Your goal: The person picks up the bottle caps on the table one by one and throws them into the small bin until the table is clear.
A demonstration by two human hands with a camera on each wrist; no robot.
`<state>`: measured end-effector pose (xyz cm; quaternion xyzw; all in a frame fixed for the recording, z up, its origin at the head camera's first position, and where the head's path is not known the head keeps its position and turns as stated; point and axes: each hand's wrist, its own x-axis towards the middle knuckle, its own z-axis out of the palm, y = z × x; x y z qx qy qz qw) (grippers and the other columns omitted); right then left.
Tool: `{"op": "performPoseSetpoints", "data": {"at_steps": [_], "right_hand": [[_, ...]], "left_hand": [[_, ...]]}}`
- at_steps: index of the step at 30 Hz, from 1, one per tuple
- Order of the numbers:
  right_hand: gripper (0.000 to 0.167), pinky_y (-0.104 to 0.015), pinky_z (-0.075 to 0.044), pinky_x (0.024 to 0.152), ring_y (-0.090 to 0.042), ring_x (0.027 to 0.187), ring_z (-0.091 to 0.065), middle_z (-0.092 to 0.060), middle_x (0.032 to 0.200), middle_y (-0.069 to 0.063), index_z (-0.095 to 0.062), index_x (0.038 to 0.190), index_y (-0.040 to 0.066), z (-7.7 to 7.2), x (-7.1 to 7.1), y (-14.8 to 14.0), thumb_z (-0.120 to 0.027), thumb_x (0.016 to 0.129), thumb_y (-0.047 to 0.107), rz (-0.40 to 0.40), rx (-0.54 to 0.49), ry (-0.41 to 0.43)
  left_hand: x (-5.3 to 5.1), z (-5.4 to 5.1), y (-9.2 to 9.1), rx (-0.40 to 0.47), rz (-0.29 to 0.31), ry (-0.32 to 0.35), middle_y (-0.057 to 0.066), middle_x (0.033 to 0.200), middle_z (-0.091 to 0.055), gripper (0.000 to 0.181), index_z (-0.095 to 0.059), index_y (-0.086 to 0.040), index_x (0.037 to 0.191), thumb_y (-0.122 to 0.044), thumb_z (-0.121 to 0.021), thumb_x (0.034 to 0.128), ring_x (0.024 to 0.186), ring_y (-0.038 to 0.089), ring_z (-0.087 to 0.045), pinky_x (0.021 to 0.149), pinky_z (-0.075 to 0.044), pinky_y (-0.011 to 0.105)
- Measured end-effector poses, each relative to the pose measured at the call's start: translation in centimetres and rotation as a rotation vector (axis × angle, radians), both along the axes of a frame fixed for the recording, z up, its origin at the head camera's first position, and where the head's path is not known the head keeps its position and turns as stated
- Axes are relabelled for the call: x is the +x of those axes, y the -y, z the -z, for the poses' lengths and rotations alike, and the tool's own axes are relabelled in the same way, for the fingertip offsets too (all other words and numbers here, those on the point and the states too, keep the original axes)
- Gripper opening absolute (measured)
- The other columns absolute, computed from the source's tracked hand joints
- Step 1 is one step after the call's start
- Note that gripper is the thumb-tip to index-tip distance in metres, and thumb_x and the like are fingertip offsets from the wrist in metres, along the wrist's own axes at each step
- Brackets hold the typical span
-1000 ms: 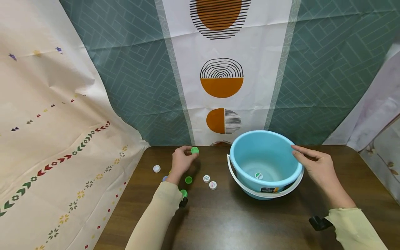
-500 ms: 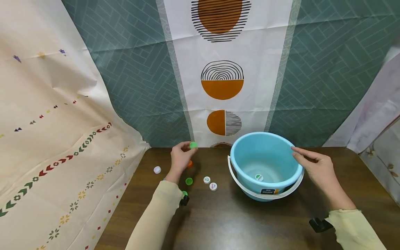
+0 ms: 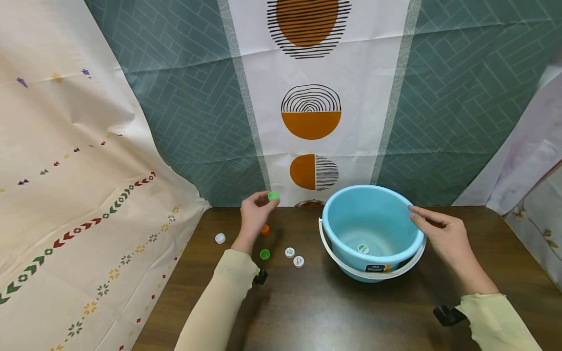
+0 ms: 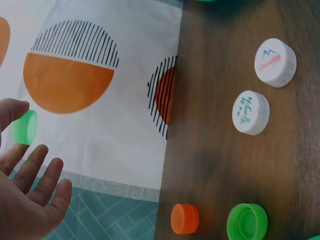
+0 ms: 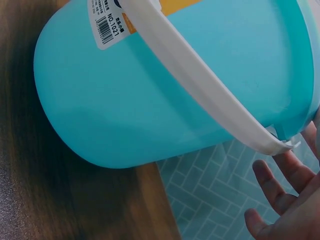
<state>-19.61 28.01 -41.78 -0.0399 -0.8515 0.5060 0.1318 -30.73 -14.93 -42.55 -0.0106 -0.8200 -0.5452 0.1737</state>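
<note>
The left hand (image 3: 253, 217) pinched a light green cap (image 3: 273, 196) between thumb and index finger, with the other fingers loosely spread. The cap was raised above the table (image 3: 307, 312), in front of the patterned cloth (image 3: 360, 122) at the back. The right hand (image 3: 443, 234) gripped the rim of the light blue bucket (image 3: 373, 214) on its right side — fingertips at the edge, the other fingers loosely bent near the end of the white handle (image 5: 200, 75). The bucket stood upright on the table, with the handle lowered across its front and a printed label (image 5: 107, 22) on its outer wall. A green-and-white cap (image 3: 363, 249) lay on the bucket floor.

Further caps lay on the table: an orange cap (image 3: 265, 229) and a darker green cap (image 3: 265, 254) near the left hand; two printed white caps (image 3: 290, 252), side by side, between that hand and the bucket; and a plain white cap (image 3: 220, 238) to the left.
</note>
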Motion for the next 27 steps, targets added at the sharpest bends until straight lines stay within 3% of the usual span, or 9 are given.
{"op": "performPoseSetpoints", "data": {"at_steps": [10, 16, 19, 27], "right_hand": [[0.045, -0.009, -0.049, 0.069, 0.015, 0.094, -0.053, -0.058, 0.108, 0.027, -0.062, 0.125, 0.020, 0.2, -0.1, 0.0, -0.062, 0.086, 0.045, 0.013, 0.000, 0.009], [0.046, -0.010, -0.049, 0.069, 0.015, 0.094, -0.053, -0.058, 0.109, 0.026, -0.061, 0.126, 0.019, 0.3, -0.1, 0.0, -0.062, 0.087, 0.044, 0.014, -0.001, 0.010], [0.046, -0.010, -0.050, 0.069, 0.014, 0.094, -0.053, -0.058, 0.110, 0.025, -0.061, 0.125, 0.020, 0.2, -0.1, 0.0, -0.062, 0.087, 0.044, 0.014, -0.005, 0.008], [0.046, -0.010, -0.050, 0.069, 0.013, 0.094, -0.053, -0.060, 0.113, 0.021, -0.062, 0.125, 0.021, 0.2, 0.1, 0.2, -0.061, 0.086, 0.046, 0.014, -0.003, 0.010]], "left_hand": [[0.1, -2.0, -1.7, 0.038, 0.066, 0.006, 0.001, 0.091, -0.067, 0.032, -0.071, -0.019, 0.101, -0.034, -0.078, 0.0738, 0.084, 0.016, -0.059, 0.068, -0.050, 0.025], [0.9, -4.1, -3.3, 0.097, 0.162, 0.034, 0.012, 0.097, -0.069, 0.034, -0.070, -0.007, 0.105, -0.022, -0.078, 0.0761, 0.092, 0.028, -0.062, 0.071, -0.051, 0.028], [1.2, -4.6, -4.3, 0.103, 0.190, 0.045, 0.010, 0.100, -0.069, 0.034, -0.069, -0.009, 0.106, -0.024, -0.077, 0.0768, 0.094, 0.027, -0.063, 0.073, -0.053, 0.028], [1.6, -5.0, -6.9, 0.072, 0.248, -0.049, -0.001, 0.098, -0.069, 0.031, -0.069, -0.018, 0.104, -0.033, -0.075, 0.0774, 0.091, 0.014, -0.063, 0.079, -0.054, 0.030]]}}
